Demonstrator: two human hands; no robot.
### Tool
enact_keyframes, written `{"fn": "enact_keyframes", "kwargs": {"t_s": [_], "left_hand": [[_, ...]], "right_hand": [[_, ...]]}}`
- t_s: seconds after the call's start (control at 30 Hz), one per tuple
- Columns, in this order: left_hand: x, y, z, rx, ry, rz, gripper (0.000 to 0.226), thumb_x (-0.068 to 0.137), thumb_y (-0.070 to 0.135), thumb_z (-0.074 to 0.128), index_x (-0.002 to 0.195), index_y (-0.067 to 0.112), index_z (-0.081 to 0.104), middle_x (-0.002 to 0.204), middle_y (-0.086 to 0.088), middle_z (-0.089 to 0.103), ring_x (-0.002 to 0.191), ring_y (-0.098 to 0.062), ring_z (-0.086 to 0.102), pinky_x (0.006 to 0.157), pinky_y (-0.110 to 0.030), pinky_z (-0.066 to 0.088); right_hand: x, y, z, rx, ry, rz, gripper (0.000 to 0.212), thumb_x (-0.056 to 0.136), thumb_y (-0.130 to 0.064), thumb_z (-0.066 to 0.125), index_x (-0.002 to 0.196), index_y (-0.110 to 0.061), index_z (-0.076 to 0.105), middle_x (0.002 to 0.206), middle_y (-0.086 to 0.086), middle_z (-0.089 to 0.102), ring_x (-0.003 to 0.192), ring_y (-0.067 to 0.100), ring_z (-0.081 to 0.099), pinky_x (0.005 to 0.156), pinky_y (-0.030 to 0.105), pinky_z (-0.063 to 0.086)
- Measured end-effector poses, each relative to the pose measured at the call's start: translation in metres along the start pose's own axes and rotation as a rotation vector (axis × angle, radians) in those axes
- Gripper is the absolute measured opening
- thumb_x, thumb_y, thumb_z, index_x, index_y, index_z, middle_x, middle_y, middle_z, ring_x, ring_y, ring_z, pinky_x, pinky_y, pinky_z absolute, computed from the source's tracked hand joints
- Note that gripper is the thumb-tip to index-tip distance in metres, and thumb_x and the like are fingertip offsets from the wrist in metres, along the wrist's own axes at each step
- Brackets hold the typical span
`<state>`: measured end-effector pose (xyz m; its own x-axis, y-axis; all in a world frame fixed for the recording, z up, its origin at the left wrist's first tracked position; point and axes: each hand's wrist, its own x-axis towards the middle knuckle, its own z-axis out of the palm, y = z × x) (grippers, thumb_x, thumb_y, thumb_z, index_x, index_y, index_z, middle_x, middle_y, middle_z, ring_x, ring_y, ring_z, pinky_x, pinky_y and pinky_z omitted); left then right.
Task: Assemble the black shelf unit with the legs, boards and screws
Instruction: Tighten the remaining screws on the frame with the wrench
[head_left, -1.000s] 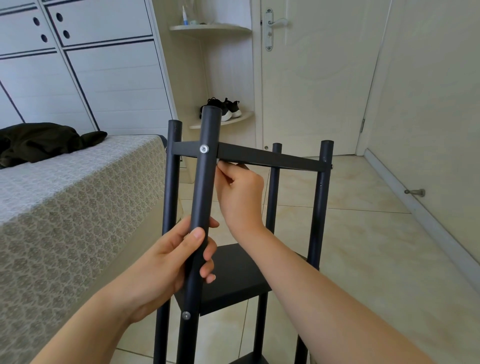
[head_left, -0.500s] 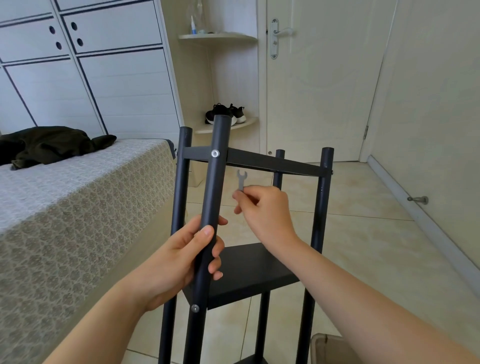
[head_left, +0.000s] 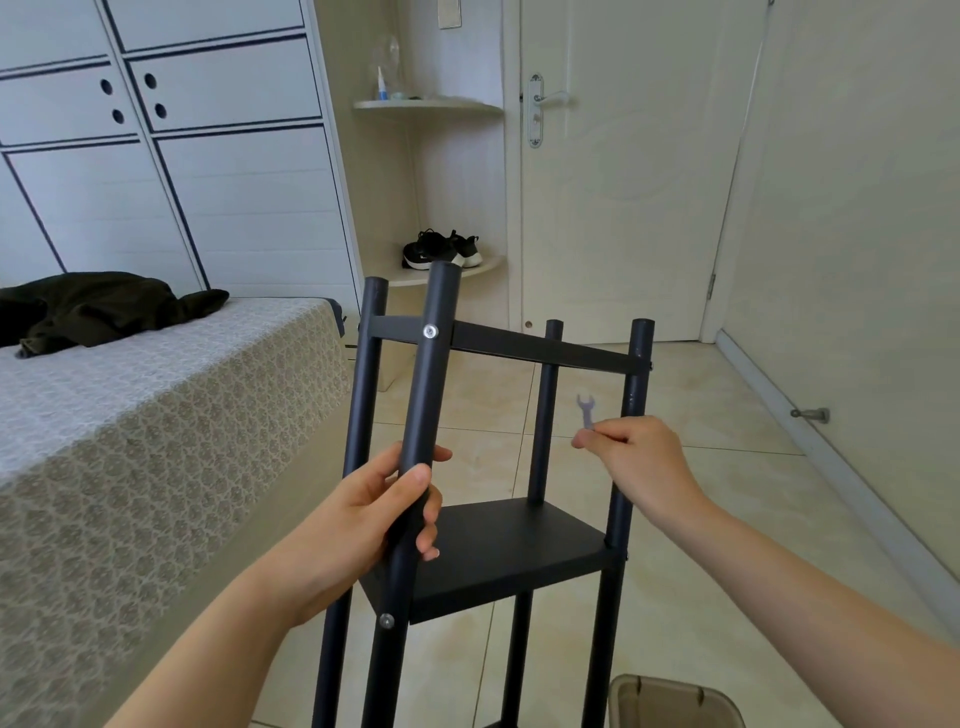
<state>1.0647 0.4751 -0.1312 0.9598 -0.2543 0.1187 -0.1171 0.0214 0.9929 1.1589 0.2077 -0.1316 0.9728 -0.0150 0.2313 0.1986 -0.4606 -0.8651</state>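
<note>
The black shelf unit (head_left: 498, 551) stands upright on the tiled floor in front of me, with several round legs, a top board (head_left: 540, 349) and a middle board. A silver screw (head_left: 430, 331) sits in the near leg (head_left: 423, 415) at the top board; another screw (head_left: 386, 620) sits lower at the middle board. My left hand (head_left: 374, 512) grips the near leg between the two boards. My right hand (head_left: 636, 460) is in front of the right leg (head_left: 628, 467) and pinches a small flat wrench (head_left: 586, 410), its jaw pointing up.
A bed (head_left: 130, 441) with a patterned cover stands close on the left, dark clothing (head_left: 98, 306) on it. A brownish plastic container (head_left: 670, 701) sits on the floor at the bottom right. A closed door (head_left: 623, 171), corner shelves with shoes (head_left: 441, 249) and a wall stand behind.
My right hand has come away from under the top board near the near leg and moved right and down with the wrench. My left hand has kept its grip on the leg.
</note>
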Motion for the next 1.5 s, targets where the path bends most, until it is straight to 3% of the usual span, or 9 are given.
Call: {"fn": "enact_keyframes", "kwargs": {"t_s": [0.13,0.33,0.4,0.53,0.63,0.83,1.07,1.33,1.5], "left_hand": [[-0.001,0.002,-0.003,0.066,0.022,0.01,0.046,0.083,0.05,0.073,0.123,0.032,0.063,0.084,-0.008,0.056,0.07,-0.025,0.057,0.08,-0.039,0.056],[-0.003,0.007,-0.004,0.071,0.032,-0.019,0.037,0.087,0.038,0.075,0.122,0.031,0.065,0.083,-0.009,0.057,0.071,-0.026,0.058,0.08,-0.04,0.057],[-0.004,0.009,-0.004,0.092,0.043,-0.025,0.034,0.089,0.037,0.072,0.122,0.031,0.064,0.083,-0.01,0.058,0.072,-0.027,0.06,0.08,-0.038,0.057],[-0.002,0.016,-0.006,0.322,0.163,-0.042,0.03,0.095,0.028,0.062,0.125,0.03,0.059,0.08,-0.002,0.069,0.077,-0.024,0.072,0.073,-0.029,0.059],[0.003,0.018,-0.011,0.533,0.317,-0.026,0.013,0.098,0.024,0.061,0.11,0.021,0.061,0.084,0.002,0.073,0.075,-0.017,0.075,0.075,-0.033,0.06],[0.012,0.014,-0.03,0.66,0.48,-0.053,0.007,0.101,0.022,0.058,0.107,0.018,0.058,0.093,-0.001,0.071,0.072,-0.013,0.074,0.076,-0.033,0.059],[0.009,0.003,-0.064,0.563,0.578,-0.104,0.012,0.1,0.02,0.059,0.112,0.02,0.059,0.101,0.0,0.071,0.081,-0.012,0.074,0.069,-0.023,0.053],[-0.003,-0.006,-0.088,0.486,0.646,-0.061,0.017,0.099,0.015,0.063,0.103,0.032,0.063,0.107,0.004,0.069,0.081,-0.006,0.074,0.071,-0.03,0.055],[-0.003,-0.011,-0.091,0.419,0.695,-0.073,0.018,0.098,0.014,0.063,0.101,0.031,0.064,0.103,0.002,0.07,0.089,-0.014,0.073,0.076,-0.033,0.056]], "right_hand": [[0.008,0.014,-0.019,0.042,0.065,0.122,0.015,0.091,-0.02,0.067,0.089,-0.012,0.08,0.089,0.007,0.072,0.088,0.023,0.063,0.064,0.02,0.039],[0.017,0.03,-0.029,0.165,0.02,0.273,0.013,0.089,-0.022,0.071,0.096,-0.015,0.079,0.121,0.005,0.067,0.113,0.021,0.056,0.105,0.041,0.044],[0.02,0.03,-0.027,0.224,0.006,0.298,0.011,0.088,-0.022,0.073,0.095,-0.016,0.078,0.125,0.006,0.065,0.12,0.024,0.054,0.109,0.046,0.042],[0.023,0.028,-0.019,0.265,-0.016,0.295,0.019,0.089,-0.022,0.072,0.104,-0.012,0.076,0.129,0.004,0.061,0.115,0.02,0.052,0.095,0.037,0.047],[0.024,0.029,-0.016,0.308,-0.017,0.313,0.012,0.089,-0.02,0.071,0.097,-0.014,0.077,0.13,0.005,0.06,0.119,0.024,0.053,0.096,0.042,0.049],[0.021,0.02,-0.011,0.303,-0.086,0.27,0.011,0.091,-0.02,0.069,0.088,-0.02,0.079,0.12,0.0,0.066,0.118,0.023,0.055,0.084,0.039,0.053],[0.011,-0.002,-0.016,0.292,-0.325,0.244,0.012,0.088,-0.021,0.072,0.082,-0.019,0.082,0.11,0.004,0.072,0.114,0.025,0.061,0.094,0.049,0.054],[-0.002,-0.011,-0.009,0.277,-0.38,0.117,0.013,0.091,-0.021,0.068,0.092,-0.018,0.081,0.098,-0.002,0.076,0.099,0.013,0.07,0.076,0.035,0.06],[-0.009,-0.016,-0.006,0.361,-0.369,0.076,0.015,0.091,-0.019,0.068,0.086,-0.019,0.081,0.098,-0.009,0.075,0.094,-0.001,0.069,0.068,0.025,0.053]]}}
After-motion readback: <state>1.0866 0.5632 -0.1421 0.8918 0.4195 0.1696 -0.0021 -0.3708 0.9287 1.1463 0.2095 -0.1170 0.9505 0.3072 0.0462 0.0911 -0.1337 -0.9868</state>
